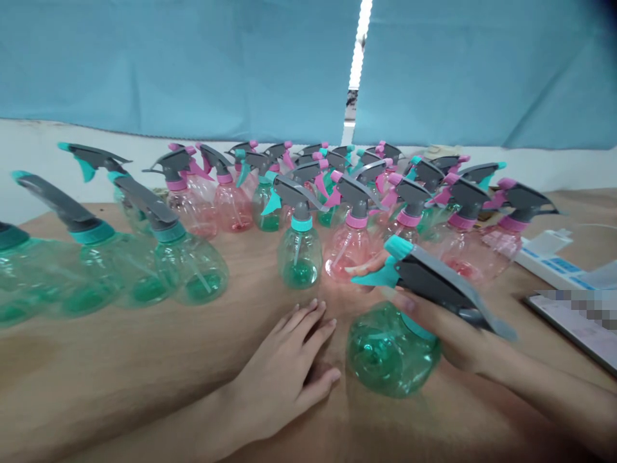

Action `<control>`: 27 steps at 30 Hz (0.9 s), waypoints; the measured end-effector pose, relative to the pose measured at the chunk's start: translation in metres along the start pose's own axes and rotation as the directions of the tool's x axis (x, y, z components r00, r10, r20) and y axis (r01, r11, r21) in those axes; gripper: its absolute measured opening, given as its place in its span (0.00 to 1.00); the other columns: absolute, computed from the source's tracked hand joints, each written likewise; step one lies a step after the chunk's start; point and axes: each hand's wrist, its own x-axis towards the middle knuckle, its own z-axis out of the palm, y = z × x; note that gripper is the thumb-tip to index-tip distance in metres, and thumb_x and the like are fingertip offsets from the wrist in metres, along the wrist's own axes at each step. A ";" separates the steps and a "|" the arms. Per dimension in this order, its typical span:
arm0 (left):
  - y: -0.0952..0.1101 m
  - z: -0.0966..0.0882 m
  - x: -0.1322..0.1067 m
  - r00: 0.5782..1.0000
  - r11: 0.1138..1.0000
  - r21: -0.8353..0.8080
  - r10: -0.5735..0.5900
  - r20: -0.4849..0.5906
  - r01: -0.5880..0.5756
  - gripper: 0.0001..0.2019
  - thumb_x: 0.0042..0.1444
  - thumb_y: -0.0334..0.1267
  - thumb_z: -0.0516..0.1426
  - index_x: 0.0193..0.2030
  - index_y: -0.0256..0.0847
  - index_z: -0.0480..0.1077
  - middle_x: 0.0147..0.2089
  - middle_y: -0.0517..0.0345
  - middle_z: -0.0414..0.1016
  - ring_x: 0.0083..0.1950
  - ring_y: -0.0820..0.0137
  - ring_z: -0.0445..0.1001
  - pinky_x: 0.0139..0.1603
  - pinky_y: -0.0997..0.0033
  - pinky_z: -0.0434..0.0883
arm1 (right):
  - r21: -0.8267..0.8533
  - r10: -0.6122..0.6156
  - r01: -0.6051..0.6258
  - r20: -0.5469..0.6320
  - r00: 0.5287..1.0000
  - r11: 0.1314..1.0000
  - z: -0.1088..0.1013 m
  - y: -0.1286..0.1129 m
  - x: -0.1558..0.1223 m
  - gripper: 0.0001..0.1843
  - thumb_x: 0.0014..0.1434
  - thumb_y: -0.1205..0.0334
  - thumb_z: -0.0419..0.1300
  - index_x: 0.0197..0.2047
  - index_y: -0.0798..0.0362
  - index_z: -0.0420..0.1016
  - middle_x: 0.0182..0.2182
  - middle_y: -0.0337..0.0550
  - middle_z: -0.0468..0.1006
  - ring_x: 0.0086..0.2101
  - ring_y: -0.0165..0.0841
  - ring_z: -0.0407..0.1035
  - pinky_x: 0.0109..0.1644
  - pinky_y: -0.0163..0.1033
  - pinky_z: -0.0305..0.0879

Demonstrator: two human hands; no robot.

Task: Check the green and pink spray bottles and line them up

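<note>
My right hand (448, 328) is wrapped round the neck of a green spray bottle (385, 360) with a grey and turquoise trigger head. The bottle is tilted, its nozzle pointing left and its base turned toward me. To its left my left hand (294, 360) lies on the table with fingers stretched out, holding nothing. Just beyond those fingertips stands another green spray bottle (299, 257), upright. Beside that one is a pink spray bottle (355, 238), partly behind the held bottle's nozzle and my right fingers.
Several green spray bottles (193, 270) stand in a row at the left. Behind, more pink and green bottles (236, 202) crowd the wooden table (144, 360). A white power strip (554, 260) and a flat dark-edged device (573, 328) lie at the right. A blue curtain (193, 64) hangs behind.
</note>
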 end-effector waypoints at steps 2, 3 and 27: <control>0.001 -0.001 0.001 1.000 1.000 -0.002 -0.001 0.005 0.001 0.26 0.64 0.49 0.53 0.65 0.39 0.60 0.69 0.47 0.56 0.69 0.54 0.53 0.65 0.49 0.55 | 0.017 0.005 -0.005 -0.006 1.000 1.000 0.001 -0.002 0.001 0.17 0.58 0.43 0.57 0.43 0.44 0.75 0.26 0.38 0.72 0.25 0.33 0.66 0.35 0.40 0.69; 0.001 -0.001 0.001 1.000 1.000 -0.004 -0.001 0.007 0.001 0.26 0.64 0.49 0.53 0.65 0.39 0.60 0.68 0.47 0.56 0.68 0.54 0.53 0.65 0.49 0.55 | 0.024 0.009 -0.009 0.006 1.000 1.000 0.001 -0.002 0.001 0.18 0.58 0.43 0.57 0.45 0.44 0.75 0.24 0.38 0.72 0.23 0.33 0.65 0.33 0.41 0.69; 0.003 -0.002 0.001 0.999 0.995 0.099 0.010 0.043 -0.014 0.25 0.65 0.47 0.52 0.64 0.34 0.61 0.69 0.45 0.55 0.69 0.56 0.52 0.64 0.51 0.57 | 0.082 -0.012 0.006 0.082 0.997 0.997 -0.007 0.003 -0.002 0.11 0.60 0.53 0.59 0.45 0.44 0.76 0.32 0.38 0.79 0.36 0.34 0.75 0.45 0.40 0.72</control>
